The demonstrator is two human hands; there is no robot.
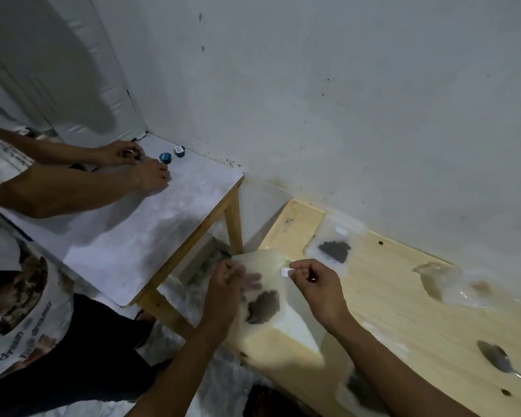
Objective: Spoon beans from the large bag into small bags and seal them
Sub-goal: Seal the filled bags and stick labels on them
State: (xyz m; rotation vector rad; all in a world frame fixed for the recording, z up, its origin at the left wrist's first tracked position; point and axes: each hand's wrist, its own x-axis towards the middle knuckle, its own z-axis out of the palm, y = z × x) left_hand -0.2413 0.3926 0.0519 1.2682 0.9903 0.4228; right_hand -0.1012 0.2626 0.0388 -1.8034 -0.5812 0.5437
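I hold a small clear bag (268, 284) upright over the left end of the wooden table (403, 311), with a clump of dark beans (263, 307) low inside it. My left hand (226, 284) pinches the bag's top left edge. My right hand (313, 281) pinches its top right corner by a small white tab. Another small bag with dark beans (334, 249) lies flat farther back on the table. A metal spoon (500, 361) lies on the table at the right. A crumpled clear bag (451, 284) lies to the right, its contents unclear.
Another person in a printed white shirt (21, 299) sits at the left, both hands working on a white-topped table (133, 230) beside two small blue cups (170, 155). A grey wall runs behind both tables. Another bag with dark contents (361, 389) shows under my right forearm.
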